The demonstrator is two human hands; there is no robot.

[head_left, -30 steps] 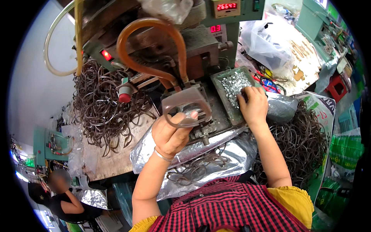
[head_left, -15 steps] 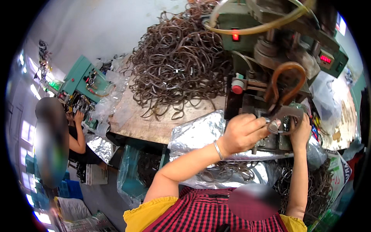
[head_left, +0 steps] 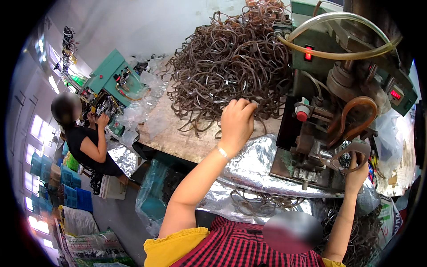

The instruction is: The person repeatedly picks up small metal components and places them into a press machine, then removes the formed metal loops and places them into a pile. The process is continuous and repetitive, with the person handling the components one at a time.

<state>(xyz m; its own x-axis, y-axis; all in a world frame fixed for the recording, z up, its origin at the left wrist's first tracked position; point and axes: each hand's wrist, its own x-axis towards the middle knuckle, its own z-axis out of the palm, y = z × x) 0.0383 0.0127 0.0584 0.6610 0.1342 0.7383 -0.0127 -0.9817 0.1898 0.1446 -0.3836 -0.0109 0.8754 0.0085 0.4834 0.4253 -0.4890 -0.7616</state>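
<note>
My left hand (head_left: pixel 238 122) is over the near edge of a large heap of brown looped strips (head_left: pixel 231 58). Its fingers are curled together, and what they hold, if anything, is hidden. At the right, my right hand (head_left: pixel 357 177) is closed on a dark brown looped strip (head_left: pixel 363 149) beside the working part of a green press machine (head_left: pixel 307 66). One end of this strip reaches the metal block (head_left: pixel 311 149) of the press. Some of the right fingers are hidden behind the loop.
Silver foil sheeting (head_left: pixel 251 158) covers the wooden table's front edge (head_left: pixel 178 144). A red button (head_left: pixel 302 116) and clear hose (head_left: pixel 338 55) are on the press. More strips (head_left: pixel 267 202) lie below it. To the left, a person (head_left: pixel 89 142) works at another green machine (head_left: pixel 109 80).
My left hand has left the press and moved left to the heap of strips. My right hand stays at the press with the looped strip. The whole view has shifted.
</note>
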